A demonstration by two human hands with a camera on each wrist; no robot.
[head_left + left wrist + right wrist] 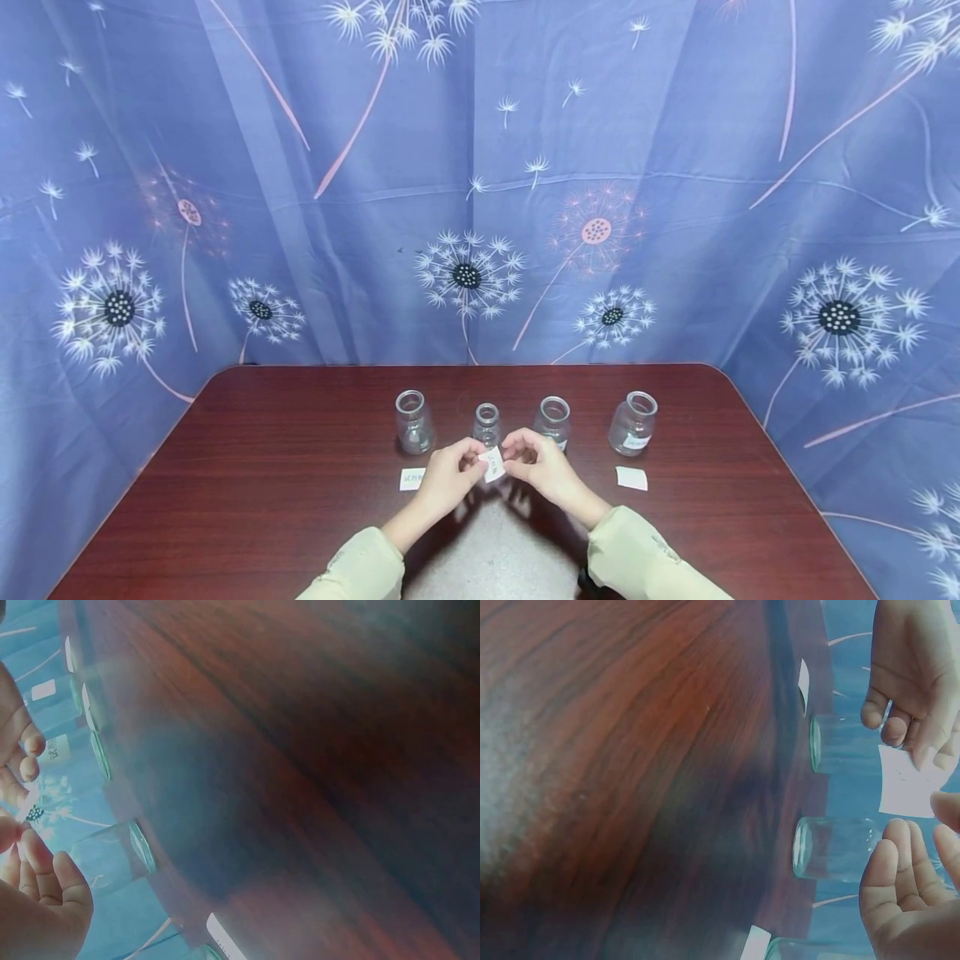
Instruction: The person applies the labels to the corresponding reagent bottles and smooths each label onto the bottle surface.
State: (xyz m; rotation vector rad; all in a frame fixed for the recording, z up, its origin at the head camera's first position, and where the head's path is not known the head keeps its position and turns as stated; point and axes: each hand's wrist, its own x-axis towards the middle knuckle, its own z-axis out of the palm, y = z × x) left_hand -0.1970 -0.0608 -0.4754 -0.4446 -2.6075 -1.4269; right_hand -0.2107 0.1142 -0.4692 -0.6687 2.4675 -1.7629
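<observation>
My left hand [450, 473] pinches a small white paper label [492, 464] with printed dark characters, between thumb and forefinger. Close by on its right is my right hand [546, 468], fingers loosely bent, a gap showing between thumb and forefinger. Its fingertips are at the label's edge; in the right wrist view one fingertip meets the label [906, 782]. Just behind both hands stands a small narrow-necked glass bottle [487, 421], its lower part hidden by hands and label. A glass jar [553, 417] with a white label is partly covered by the right hand.
A glass jar [415, 427] stands at left on the brown table [225, 483]; another, labelled jar [633, 423] stands at right. Loose white labels lie in front: a printed label [412, 478] left, a curled label [632, 477] right. A blue dandelion-patterned curtain [375, 275] hangs behind.
</observation>
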